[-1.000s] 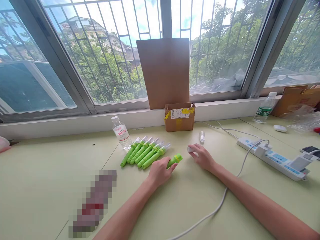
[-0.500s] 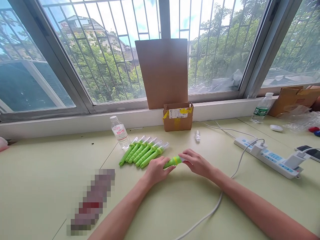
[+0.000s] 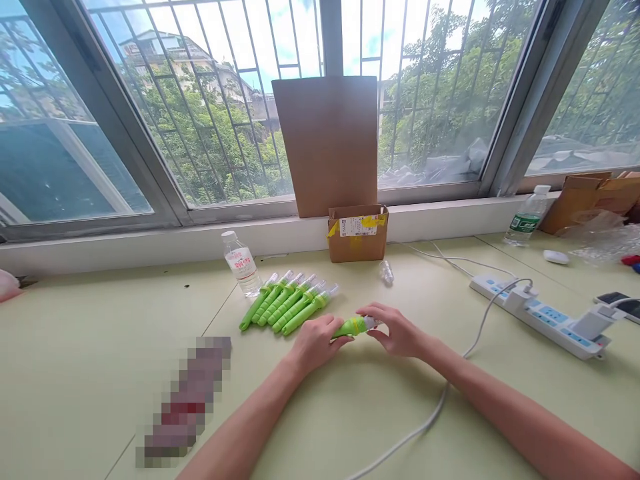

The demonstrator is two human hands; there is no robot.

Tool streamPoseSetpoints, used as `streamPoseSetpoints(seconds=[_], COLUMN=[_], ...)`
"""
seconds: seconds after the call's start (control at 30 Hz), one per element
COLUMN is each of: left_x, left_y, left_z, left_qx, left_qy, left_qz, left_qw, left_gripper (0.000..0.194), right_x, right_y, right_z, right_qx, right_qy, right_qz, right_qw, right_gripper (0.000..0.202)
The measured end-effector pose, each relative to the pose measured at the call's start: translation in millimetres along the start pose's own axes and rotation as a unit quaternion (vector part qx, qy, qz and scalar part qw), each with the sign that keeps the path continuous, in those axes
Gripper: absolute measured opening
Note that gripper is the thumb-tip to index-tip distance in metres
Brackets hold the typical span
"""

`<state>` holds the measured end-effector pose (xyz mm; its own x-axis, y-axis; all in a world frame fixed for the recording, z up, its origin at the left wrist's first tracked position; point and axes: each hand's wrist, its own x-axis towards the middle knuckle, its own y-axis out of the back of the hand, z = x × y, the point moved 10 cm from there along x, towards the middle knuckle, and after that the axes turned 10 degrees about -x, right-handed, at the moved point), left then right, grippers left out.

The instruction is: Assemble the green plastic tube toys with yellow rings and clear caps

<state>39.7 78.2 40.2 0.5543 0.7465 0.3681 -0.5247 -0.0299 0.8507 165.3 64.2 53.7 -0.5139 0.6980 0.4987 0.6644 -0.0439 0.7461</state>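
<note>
My left hand [image 3: 315, 343] is closed around the handle of a green plastic stick [image 3: 353, 327], which has a yellow band and a whitish, clear-looking end. At that end, the thumb and fingers of my right hand [image 3: 397, 330] curve around the tip, which shows between them. I cannot make out the tip's exact shape. Just beyond my left hand, several similar green sticks [image 3: 295, 303] lie side by side, each with a clear cap on its far end. A loose clear cap [image 3: 387, 273] lies on the table beyond my right hand.
A water bottle [image 3: 243, 265] stands behind the sticks. A small cardboard box [image 3: 357, 247] sits by the sill below a brown board [image 3: 330, 147]. To the right are a white power strip [image 3: 540, 317], its cable [image 3: 430, 420] and a second bottle [image 3: 527, 217]. A pixelated patch covers something at left.
My right fingers have spread wider around the tip, exposing more of it. The loose clear cap has rolled slightly left and now lies at a different angle. My left hand keeps its hold.
</note>
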Motion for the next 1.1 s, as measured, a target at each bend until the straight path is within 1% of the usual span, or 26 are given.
streamPoseSetpoints(seconds=[0.07,0.13,0.23,0.37,0.47,0.63,0.73,0.8,0.9,0.97,1.0,1.07,1.1], left_x=[0,1,2,1,0,0,1,2,3,3,3,3,3], left_y=[-0.3,0.6,1.5,-0.7,-2.0,-3.8,-6.5,-7.9,-7.6,-6.1,-5.4,-4.9,-5.1], left_z=[-1,-1,-2,0,1,5,8,9,9,9,8,8,9], left_qx=[0.009,0.016,0.030,0.063,0.069,0.070,0.053,0.039,0.017,0.004,-0.001,-0.004,-0.004], left_qy=[-0.007,-0.011,-0.012,-0.020,-0.029,-0.049,-0.049,-0.045,-0.032,-0.024,-0.021,-0.018,-0.018], left_qz=[-0.001,0.004,0.008,0.002,0.004,0.018,0.014,0.008,0.004,0.008,0.010,0.013,0.013], left_qw=[1.000,1.000,0.999,0.998,0.997,0.996,0.997,0.998,0.999,1.000,1.000,1.000,1.000], left_gripper=[0.034,0.034,0.036,0.036,0.033,0.026,0.024,0.026,0.030,0.033,0.034,0.036,0.037], right_x=[0,-1,-2,-3,-3,-1,1,2,2,2,0,-3,-3], right_y=[-1,-5,-14,-17,-19,-12,-6,-2,2,9,14,27,32], right_z=[14,27,34,33,34,35,32,28,27,38,47,67,75], right_qx=[0.067,0.140,0.213,0.183,0.167,0.157,0.167,0.188,0.235,0.232,0.209,0.111,0.044], right_qy=[-0.060,-0.116,-0.163,-0.184,-0.193,-0.200,-0.196,-0.179,-0.161,-0.175,-0.189,-0.221,-0.227], right_qz=[0.008,0.015,0.016,0.003,-0.010,0.014,0.023,0.023,0.038,0.077,0.104,0.157,0.170], right_qw=[0.996,0.983,0.963,0.966,0.967,0.967,0.966,0.965,0.958,0.954,0.954,0.956,0.958], right_gripper=[0.033,0.025,0.023,0.022,0.023,0.027,0.030,0.034,0.045,0.051,0.052,0.046,0.043])
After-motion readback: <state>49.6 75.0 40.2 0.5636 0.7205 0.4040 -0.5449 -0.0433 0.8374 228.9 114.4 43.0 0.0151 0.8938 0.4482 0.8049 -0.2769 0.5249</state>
